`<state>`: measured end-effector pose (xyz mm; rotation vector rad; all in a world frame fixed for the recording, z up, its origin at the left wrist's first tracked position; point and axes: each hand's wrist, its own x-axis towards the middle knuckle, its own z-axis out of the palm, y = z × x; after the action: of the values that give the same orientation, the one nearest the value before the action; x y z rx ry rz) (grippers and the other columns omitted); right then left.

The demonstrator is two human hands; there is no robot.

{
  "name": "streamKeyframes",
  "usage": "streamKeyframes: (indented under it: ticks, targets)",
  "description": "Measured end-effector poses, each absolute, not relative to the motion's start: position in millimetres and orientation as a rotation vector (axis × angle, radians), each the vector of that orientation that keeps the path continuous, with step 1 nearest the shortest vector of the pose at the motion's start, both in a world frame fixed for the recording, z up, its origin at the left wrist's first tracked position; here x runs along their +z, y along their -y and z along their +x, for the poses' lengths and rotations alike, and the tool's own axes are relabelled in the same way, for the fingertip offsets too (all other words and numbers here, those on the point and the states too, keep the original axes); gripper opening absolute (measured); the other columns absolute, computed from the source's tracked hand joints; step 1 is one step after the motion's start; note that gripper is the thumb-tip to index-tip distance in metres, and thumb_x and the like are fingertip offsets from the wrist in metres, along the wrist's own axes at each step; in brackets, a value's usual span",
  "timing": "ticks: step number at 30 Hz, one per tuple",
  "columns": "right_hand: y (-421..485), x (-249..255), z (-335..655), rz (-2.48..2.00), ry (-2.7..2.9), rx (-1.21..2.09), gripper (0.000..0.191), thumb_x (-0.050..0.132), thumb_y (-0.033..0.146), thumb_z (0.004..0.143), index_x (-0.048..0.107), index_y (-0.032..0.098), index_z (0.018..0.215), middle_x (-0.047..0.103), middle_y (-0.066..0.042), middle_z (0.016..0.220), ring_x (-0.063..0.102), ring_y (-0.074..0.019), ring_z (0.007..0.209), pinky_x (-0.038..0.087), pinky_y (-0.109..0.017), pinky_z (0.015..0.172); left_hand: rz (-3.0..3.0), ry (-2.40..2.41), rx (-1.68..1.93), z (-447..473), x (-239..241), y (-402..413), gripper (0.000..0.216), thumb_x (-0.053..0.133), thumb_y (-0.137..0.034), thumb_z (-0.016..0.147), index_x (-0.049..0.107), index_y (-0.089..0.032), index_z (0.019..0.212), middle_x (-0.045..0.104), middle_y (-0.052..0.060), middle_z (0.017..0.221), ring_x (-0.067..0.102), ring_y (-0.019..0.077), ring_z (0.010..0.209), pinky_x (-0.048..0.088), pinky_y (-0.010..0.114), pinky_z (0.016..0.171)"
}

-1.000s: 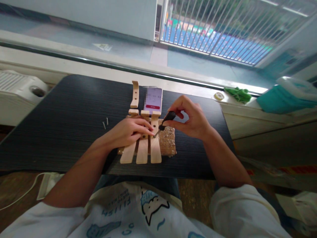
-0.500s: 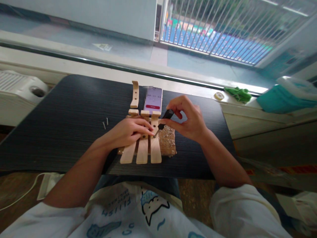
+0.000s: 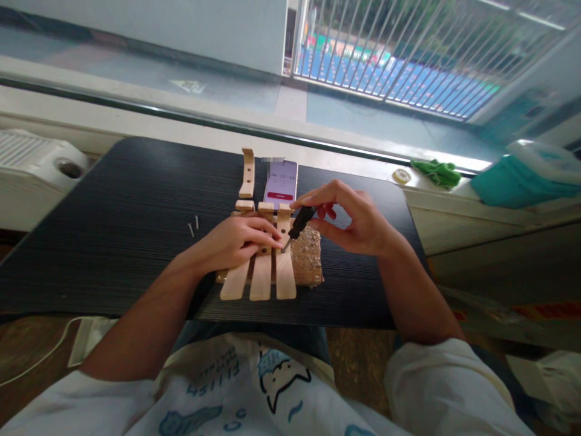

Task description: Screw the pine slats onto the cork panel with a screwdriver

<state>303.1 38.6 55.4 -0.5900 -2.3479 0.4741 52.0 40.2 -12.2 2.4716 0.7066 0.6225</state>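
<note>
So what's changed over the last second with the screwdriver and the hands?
The right hand has re-set its fingers on the screwdriver: they now stretch out over the handle, which has swung left and stands steeper. Nothing was taken up or let go. The tip stays at the right slat, the left hand still presses on the slats, and the phone and two screws lie where they were.
</note>
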Motion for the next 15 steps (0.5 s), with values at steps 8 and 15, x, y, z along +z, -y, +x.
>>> streamKeyframes:
  ticks: [8,15]
  targets:
    - [-40.4,46.5,302.5,-0.507,2.276,0.833,0.022,0.051,0.016,0.090,0.046,0.019,0.112,0.070,-0.007,0.102,0.059,-0.0094,0.070,0.043,-0.024,0.056,2.491,-0.704,0.635,52.1,-11.1,-39.1,0.040,0.044,-0.006,0.084,0.076,-0.026,0.100,0.073,0.001,0.107,0.066,0.0149,0.098,0.049,0.030,0.093]
    - [-41.7,47.6,302.7,-0.629,2.255,0.789,0.022,0.060,0.019,0.087,0.048,0.017,0.105,0.070,-0.001,0.089,0.044,-0.0035,0.056,0.037,-0.021,0.050,2.478,-0.708,0.619,51.9,-11.5,-38.6,0.039,0.045,-0.007,0.085,0.075,-0.026,0.101,0.072,0.002,0.108,0.066,0.0148,0.099,0.049,0.029,0.093]
